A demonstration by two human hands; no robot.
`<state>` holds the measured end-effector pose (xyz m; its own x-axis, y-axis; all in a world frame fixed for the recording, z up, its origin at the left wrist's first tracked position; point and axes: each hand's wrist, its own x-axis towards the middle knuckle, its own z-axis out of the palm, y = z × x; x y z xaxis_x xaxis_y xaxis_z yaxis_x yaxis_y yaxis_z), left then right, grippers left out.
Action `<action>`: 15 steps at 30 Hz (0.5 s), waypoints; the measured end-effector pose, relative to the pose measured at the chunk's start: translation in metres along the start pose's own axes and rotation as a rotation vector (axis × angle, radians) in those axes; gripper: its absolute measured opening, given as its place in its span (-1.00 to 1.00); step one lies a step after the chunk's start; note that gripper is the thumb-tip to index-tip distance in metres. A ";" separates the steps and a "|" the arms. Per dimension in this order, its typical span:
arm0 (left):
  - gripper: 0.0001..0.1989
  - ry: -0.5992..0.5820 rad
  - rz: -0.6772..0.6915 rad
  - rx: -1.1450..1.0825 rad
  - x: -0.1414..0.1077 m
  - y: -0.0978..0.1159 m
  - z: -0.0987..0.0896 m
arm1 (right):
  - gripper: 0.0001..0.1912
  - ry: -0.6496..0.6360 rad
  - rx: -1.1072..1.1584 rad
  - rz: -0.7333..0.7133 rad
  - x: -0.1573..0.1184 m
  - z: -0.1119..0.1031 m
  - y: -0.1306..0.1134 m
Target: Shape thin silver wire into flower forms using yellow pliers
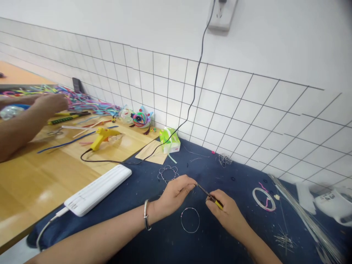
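Note:
My left hand (176, 194), with a silver bracelet at the wrist, is closed in a pinch on something too small to make out. My right hand (227, 212) grips yellow-handled pliers (216, 202), whose dark jaws reach to the fingertips of my left hand. Below and between the hands, a thin wire ring (190, 220) with small beads lies on the dark blue cloth (165, 240). A flower-shaped wire piece (168, 173) rests just behind my left hand, partly hidden by it.
A white power strip (98, 189) and yellow glue gun (102, 138) are at left, its cord crossing the cloth. Another person's arms (30, 117) reach over pipe cleaners. A tissue pack (169, 140) stands behind; a white ring (263, 199) and long wires (305, 218) lie right.

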<state>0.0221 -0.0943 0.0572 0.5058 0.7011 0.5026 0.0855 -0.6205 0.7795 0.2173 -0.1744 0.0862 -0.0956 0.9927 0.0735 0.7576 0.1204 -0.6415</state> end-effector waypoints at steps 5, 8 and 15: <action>-0.79 0.010 0.081 0.082 -0.002 0.001 0.000 | -0.72 -0.118 0.308 0.129 -0.002 0.008 0.000; -0.77 0.036 0.123 0.095 -0.002 -0.002 0.001 | -0.69 -0.161 0.511 0.162 -0.003 0.016 0.004; -0.79 0.080 0.061 0.031 -0.003 -0.006 0.006 | -0.71 -0.202 0.748 0.204 -0.006 0.026 0.001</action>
<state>0.0250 -0.0948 0.0492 0.4410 0.6868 0.5778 0.0841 -0.6726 0.7352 0.2018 -0.1805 0.0649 -0.1712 0.9658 -0.1947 0.1460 -0.1706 -0.9745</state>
